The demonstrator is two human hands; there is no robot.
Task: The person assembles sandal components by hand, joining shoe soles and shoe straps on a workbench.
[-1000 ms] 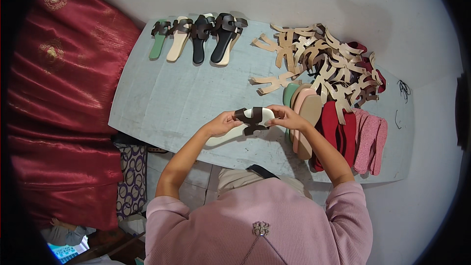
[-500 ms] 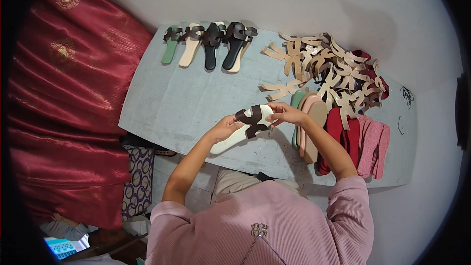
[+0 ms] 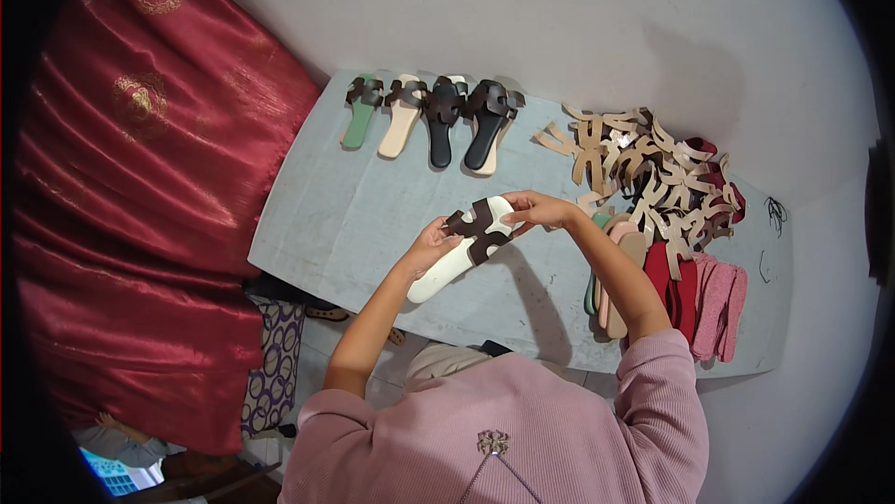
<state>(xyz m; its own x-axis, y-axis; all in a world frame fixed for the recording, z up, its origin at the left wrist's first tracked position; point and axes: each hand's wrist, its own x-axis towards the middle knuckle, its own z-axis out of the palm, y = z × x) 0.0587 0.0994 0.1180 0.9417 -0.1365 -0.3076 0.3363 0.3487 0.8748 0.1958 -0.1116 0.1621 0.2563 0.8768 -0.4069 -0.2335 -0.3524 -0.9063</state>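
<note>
White sandal [image 3: 461, 252], dark-brown cut-out strap [image 3: 482, 229]
Left hand [image 3: 432, 245] grips its left side; right hand [image 3: 536, 210] pinches the far end.

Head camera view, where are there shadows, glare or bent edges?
In the head view, a soft shadow crosses the pale grey-blue table, right of the flat white sandal with dark brown straps; in that view, bright streaks of glare run along the glossy dark red curtain; in the head view again, the table's edges bow and the picture's corners go black.
</note>
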